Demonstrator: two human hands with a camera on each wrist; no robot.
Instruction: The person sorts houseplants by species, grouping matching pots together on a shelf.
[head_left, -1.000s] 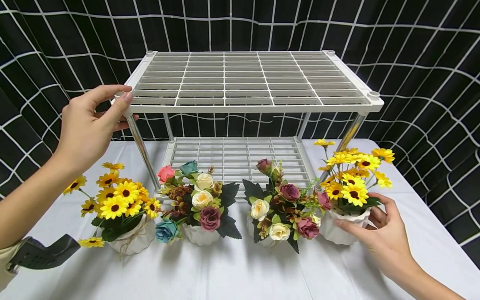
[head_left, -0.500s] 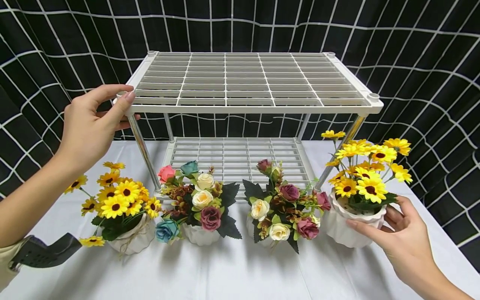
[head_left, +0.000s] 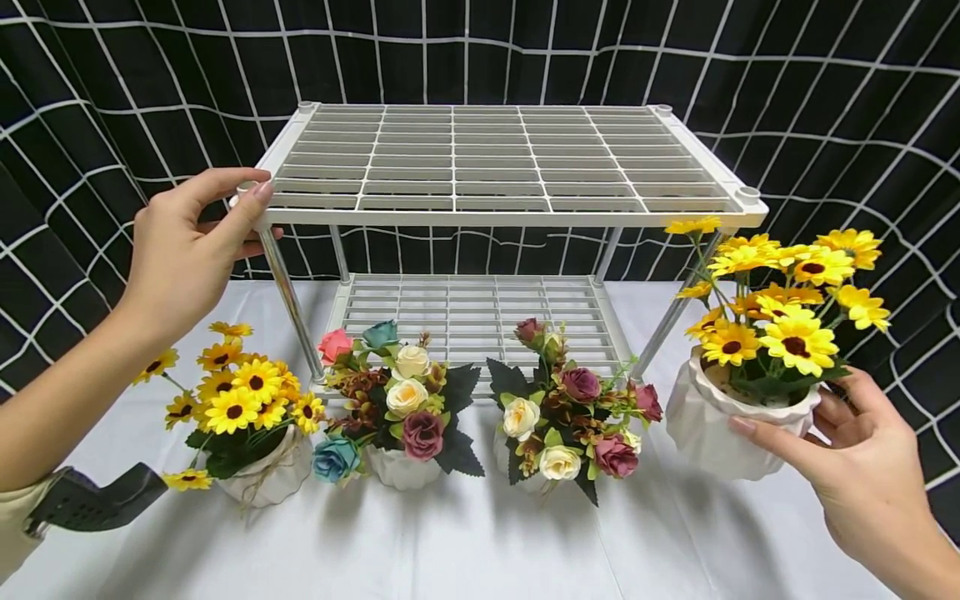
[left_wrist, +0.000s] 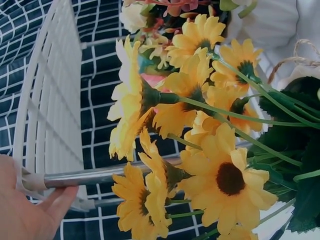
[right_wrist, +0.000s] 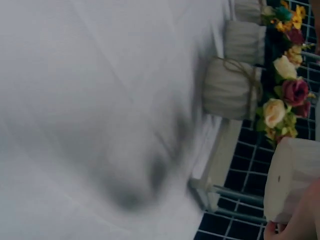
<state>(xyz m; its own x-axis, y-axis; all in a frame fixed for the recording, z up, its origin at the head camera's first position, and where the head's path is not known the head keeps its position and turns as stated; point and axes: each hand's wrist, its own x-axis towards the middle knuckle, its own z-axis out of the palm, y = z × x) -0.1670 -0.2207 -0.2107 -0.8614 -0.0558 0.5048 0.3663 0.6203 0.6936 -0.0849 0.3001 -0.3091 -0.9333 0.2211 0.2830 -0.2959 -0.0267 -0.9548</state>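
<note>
In the head view my right hand (head_left: pixel 870 454) grips a white flowerpot (head_left: pixel 738 433) of yellow sunflowers (head_left: pixel 798 342), thumb across its front. The pot hangs above the tablecloth at the right; its underside (right_wrist: pixel 282 175) shows in the right wrist view. My left hand (head_left: pixel 187 250) holds the front left corner of a white two-tier rack (head_left: pixel 495 218), with thumb and index finger around the corner. In the left wrist view, fingers (left_wrist: pixel 62 200) touch the metal post (left_wrist: pixel 100 176) below that corner. Behind the pot, part of the right hand is hidden.
On the white tablecloth (head_left: pixel 465 550) stand another sunflower pot (head_left: pixel 270 471) at left and two rose pots, one with a teal rose (head_left: pixel 336 460), one with purple roses (head_left: pixel 615 456). The lower shelf (head_left: pixel 480 308) lies behind them. Black grid cloth (head_left: pixel 480 50) hangs at the back.
My right hand has lifted the sunflower pot off the table and moved it to the right, away from the purple roses. The left hand stays at the rack's corner.
</note>
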